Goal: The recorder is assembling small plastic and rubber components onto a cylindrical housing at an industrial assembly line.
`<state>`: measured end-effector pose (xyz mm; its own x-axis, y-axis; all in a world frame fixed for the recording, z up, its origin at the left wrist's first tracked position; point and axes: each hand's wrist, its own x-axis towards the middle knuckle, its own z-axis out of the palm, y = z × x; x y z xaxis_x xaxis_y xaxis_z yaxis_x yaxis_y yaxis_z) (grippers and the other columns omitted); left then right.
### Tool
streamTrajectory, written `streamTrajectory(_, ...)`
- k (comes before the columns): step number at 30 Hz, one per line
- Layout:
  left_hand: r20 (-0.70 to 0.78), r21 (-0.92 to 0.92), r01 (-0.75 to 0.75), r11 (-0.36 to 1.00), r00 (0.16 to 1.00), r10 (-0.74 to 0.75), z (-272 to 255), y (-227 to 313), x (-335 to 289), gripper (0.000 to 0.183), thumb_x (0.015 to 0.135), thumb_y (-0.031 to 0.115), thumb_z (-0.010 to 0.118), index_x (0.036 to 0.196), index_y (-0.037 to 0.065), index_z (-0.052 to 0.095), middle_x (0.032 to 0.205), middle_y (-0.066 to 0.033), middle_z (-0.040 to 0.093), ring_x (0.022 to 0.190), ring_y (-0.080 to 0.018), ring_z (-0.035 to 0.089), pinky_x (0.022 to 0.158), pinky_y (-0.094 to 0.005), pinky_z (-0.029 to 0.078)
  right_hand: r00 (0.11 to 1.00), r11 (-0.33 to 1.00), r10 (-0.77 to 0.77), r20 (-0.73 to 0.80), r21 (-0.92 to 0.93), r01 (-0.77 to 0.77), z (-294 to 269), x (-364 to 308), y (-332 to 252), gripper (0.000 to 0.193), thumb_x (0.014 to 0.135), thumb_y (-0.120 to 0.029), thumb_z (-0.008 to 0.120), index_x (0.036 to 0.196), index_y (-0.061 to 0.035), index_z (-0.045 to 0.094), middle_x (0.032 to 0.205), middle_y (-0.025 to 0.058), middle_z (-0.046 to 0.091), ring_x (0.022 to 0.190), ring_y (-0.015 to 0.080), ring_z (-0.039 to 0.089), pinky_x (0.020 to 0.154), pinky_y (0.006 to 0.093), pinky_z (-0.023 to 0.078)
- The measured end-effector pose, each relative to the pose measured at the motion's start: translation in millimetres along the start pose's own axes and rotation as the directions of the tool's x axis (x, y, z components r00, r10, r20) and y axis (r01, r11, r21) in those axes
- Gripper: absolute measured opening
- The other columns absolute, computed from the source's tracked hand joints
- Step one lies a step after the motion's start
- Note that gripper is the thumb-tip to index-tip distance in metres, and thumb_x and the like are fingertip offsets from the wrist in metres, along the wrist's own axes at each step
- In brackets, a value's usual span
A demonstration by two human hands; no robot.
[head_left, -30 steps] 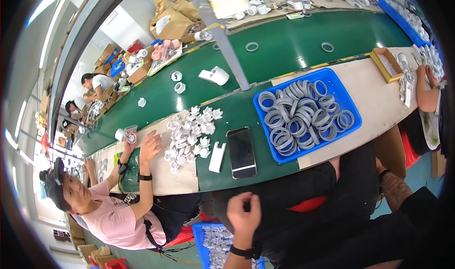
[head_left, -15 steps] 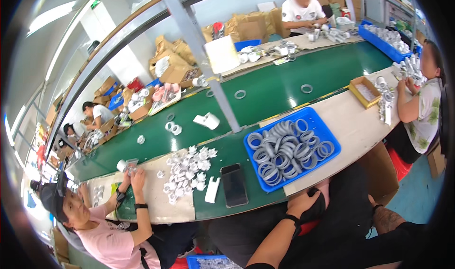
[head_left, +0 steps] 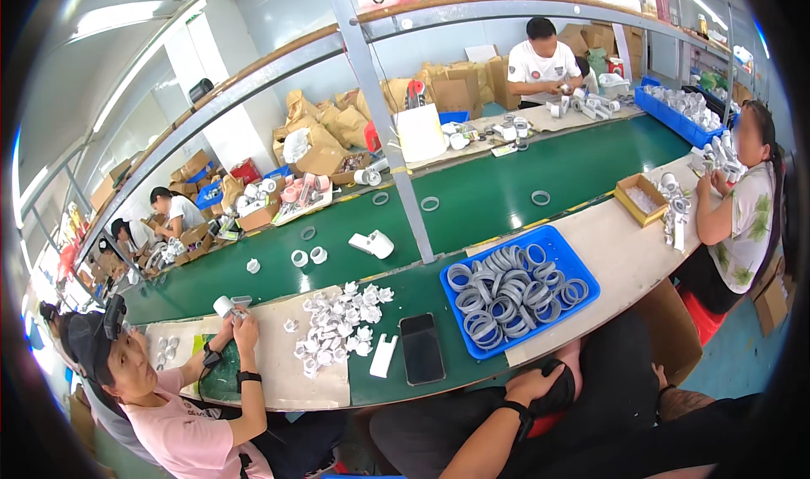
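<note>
Beyond the left hand (head_left: 530, 384) and right hand (head_left: 659, 375), both grips unclear, grey rings (head_left: 510, 292) lie loose, unhandled, in a tray (head_left: 572, 261)

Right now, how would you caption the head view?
A blue tray of grey rings and a dark phone on the bench, the wearer's left hand off its near edge.

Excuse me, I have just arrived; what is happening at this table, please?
The person's left hand rests by a knee; the right hand is partly hidden, so its grip is unclear. In front, grey rings lie in a blue tray, right of a phone. At left, a co-worker in pink holds a white part.
</note>
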<state>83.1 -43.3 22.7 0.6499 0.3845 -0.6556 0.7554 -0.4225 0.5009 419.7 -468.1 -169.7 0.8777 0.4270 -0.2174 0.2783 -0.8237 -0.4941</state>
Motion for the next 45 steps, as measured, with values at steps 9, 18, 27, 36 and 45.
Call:
streamTrajectory(9,-0.077,0.011,-0.083,0.996,0.993,0.084,12.3,-1.3,3.1,0.108,0.103,0.092,0.032,0.152,0.004,0.072,0.162,-0.0223,0.065,0.152,-0.0430,0.060,0.125,-0.0467,0.046,0.836,0.824,-0.295,-0.463,0.319,0.468,-110.4,76.9,-204.8,0.032,0.112,-0.027,0.065,0.116,0.0039,0.072,0.108,0.0164,0.077,0.100,0.0280,0.073,0.090,0.0413,0.057)
streamTrajectory(18,-0.223,0.061,-0.072,0.996,0.971,0.084,16.3,-2.9,-23.6,0.109,0.101,0.094,0.037,0.136,0.002,0.081,0.136,-0.0250,0.079,0.131,-0.0439,0.074,0.110,-0.0519,0.057,0.564,0.747,-0.551,-0.615,-0.064,0.661,-103.1,67.4,-425.3,0.026,0.111,-0.023,0.069,0.121,-0.0005,0.064,0.118,0.0201,0.069,0.108,0.0371,0.066,0.096,0.0470,0.053)
streamTrajectory(27,-0.192,0.055,-0.179,0.982,0.964,0.186,17.1,-19.7,-35.9,0.100,0.104,0.087,0.044,0.141,-0.001,0.076,0.136,-0.0250,0.079,0.129,-0.0438,0.074,0.110,-0.0567,0.056,0.624,0.682,-0.670,-0.402,0.000,0.732,-88.4,103.7,-401.1,0.032,0.116,-0.031,0.062,0.117,0.0015,0.066,0.114,0.0225,0.070,0.106,0.0379,0.068,0.095,0.0478,0.054)
streamTrajectory(36,-0.581,0.085,-0.330,0.940,0.750,0.316,20.9,-15.3,-16.5,0.089,0.106,0.070,0.058,0.163,0.001,0.056,0.163,-0.0277,0.060,0.149,-0.0470,0.059,0.124,-0.0572,0.047,0.680,0.760,-0.608,-0.410,-0.050,0.648,-84.3,87.2,-417.4,0.030,0.116,-0.030,0.063,0.110,-0.0010,0.065,0.107,0.0193,0.067,0.097,0.0387,0.069,0.085,0.0497,0.054)
streamTrajectory(45,-0.415,0.028,-0.370,0.929,0.841,0.348,19.9,-16.5,3.2,0.089,0.104,0.063,0.065,0.170,0.006,0.047,0.174,-0.0271,0.048,0.158,-0.0452,0.050,0.128,-0.0523,0.044,0.696,0.804,-0.580,-0.423,-0.158,0.574,-81.8,85.3,-417.7,0.030,0.115,-0.036,0.062,0.113,-0.0065,0.066,0.112,0.0161,0.068,0.107,0.0404,0.067,0.093,0.0537,0.051)
